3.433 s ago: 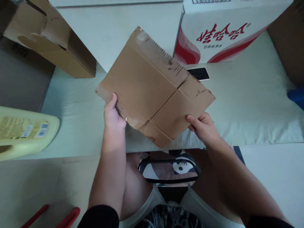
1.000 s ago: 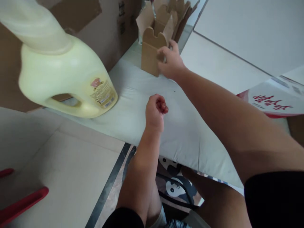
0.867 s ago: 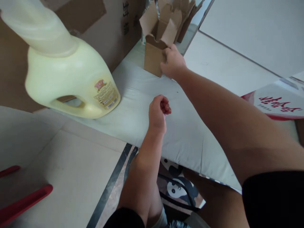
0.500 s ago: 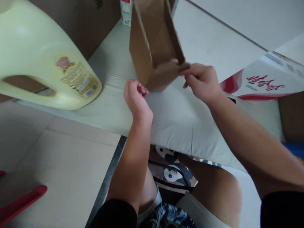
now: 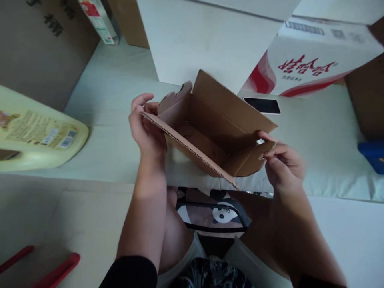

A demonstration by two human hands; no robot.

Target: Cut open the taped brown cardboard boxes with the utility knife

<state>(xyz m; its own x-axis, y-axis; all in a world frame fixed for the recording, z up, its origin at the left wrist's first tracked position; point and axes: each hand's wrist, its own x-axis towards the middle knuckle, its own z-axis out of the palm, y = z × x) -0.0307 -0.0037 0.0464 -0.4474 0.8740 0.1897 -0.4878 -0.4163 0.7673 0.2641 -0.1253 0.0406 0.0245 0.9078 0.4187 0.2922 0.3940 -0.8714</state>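
Brown cardboard, gripped at both ends. Left hand: fingers curled on the left end of the box, partly hidden by the near flap. Right hand: thumb and forefinger pinched on the right end flap. Changed within the last half second: the box, held by the right hand alone, now spans both; the left, loosely curled then, has taken hold. For the work, this seems to mean steadier control, the box tilted and its mouth spread open. Location: before the person, over the front of the worktop; whether its base touches cannot be told.

Box: oblong, stiff thin walls, straight creases, matt inner faces, corrugated edge along the near flap, notched left flap.

Surroundings: worktop, pale green cloth cover, lightly wrinkled. Phone, dark smooth face, flat, just beyond the box. Carton, white with red swirls, behind the phone. Bottle, pale yellow, rounded, printed label, well apart at left.
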